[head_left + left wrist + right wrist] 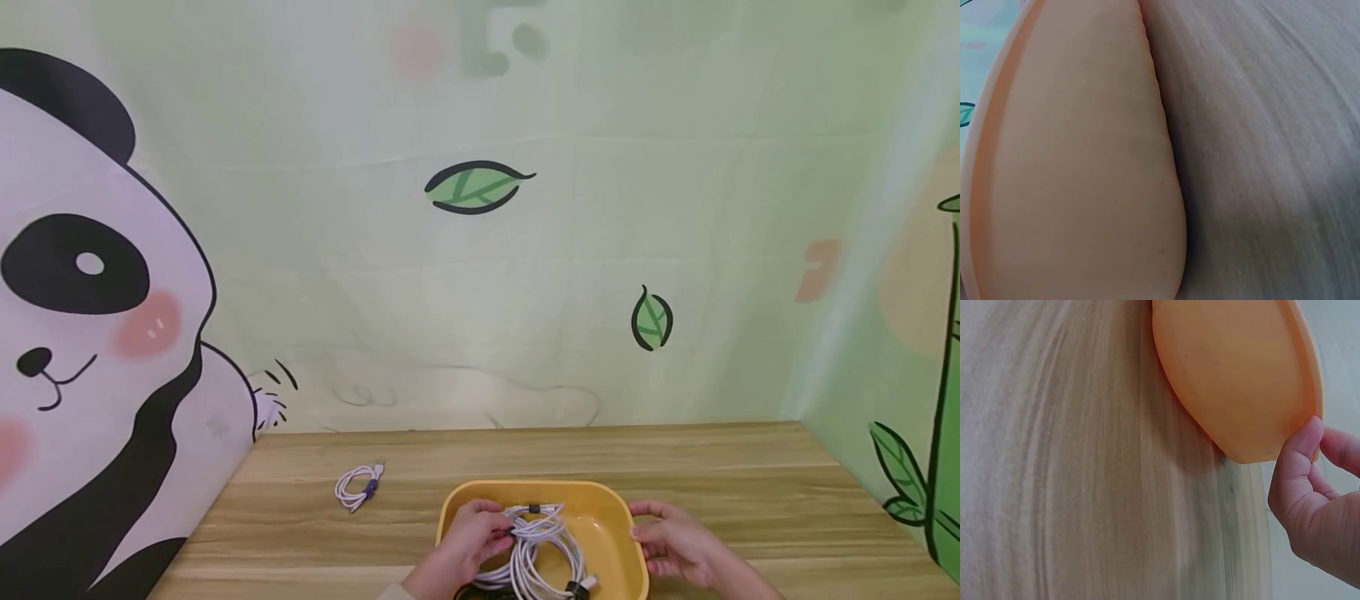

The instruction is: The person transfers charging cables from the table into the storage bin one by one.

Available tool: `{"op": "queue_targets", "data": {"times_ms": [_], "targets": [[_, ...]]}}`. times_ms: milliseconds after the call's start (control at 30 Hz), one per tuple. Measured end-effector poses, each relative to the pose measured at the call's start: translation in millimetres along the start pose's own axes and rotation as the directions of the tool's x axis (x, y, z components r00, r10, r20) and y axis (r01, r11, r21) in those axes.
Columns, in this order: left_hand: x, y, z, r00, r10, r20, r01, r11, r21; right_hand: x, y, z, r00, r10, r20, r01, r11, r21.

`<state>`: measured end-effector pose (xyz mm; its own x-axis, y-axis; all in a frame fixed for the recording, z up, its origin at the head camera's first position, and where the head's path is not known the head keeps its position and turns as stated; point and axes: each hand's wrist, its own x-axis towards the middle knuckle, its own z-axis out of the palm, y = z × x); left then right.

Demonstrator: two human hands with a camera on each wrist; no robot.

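Observation:
A yellow plastic basin (615,546) stands at the front of the wooden table, with coiled white cables (536,554) inside it. My left hand (471,537) reaches over the basin's left side, its thumb and fingers pinching a white cable bundle near a dark tie. At the other side my right hand (678,542) grips the basin's right rim. In the right wrist view the thumb and a finger pinch the rim of the basin (1241,375). The left wrist view has only the basin's outer wall (1085,150) and tabletop, with the hand out of sight.
A small coiled white cable (352,490) with a blue tie lies on the table (300,533), left of the basin. Some black cable (483,592) shows at the basin's lower left. Behind the table hangs a printed green backdrop (337,250) with a panda and leaves.

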<state>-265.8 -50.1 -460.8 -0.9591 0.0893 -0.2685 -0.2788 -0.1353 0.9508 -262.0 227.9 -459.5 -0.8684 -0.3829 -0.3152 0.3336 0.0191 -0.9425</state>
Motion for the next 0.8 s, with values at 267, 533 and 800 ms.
{"op": "queue_targets", "data": {"times_ms": [267,533,800], "targets": [[2.5,-3.2,0.9,0.999,0.024,-0.031,-0.025,1.000,-0.017,-0.4,-0.6,0.1,1.000,0.004,0.005,-0.004,1.000,0.004],[3.8,-3.5,2.1,0.999,0.029,-0.039,-0.030,0.999,-0.014,-0.4,-0.5,-0.7,1.000,0.000,0.016,0.000,1.000,0.003],[3.2,-2.3,3.8,0.999,0.035,-0.028,-0.034,0.999,0.013,-0.7,-0.6,-0.8,1.000,0.002,0.017,-0.002,1.000,0.013]]}}
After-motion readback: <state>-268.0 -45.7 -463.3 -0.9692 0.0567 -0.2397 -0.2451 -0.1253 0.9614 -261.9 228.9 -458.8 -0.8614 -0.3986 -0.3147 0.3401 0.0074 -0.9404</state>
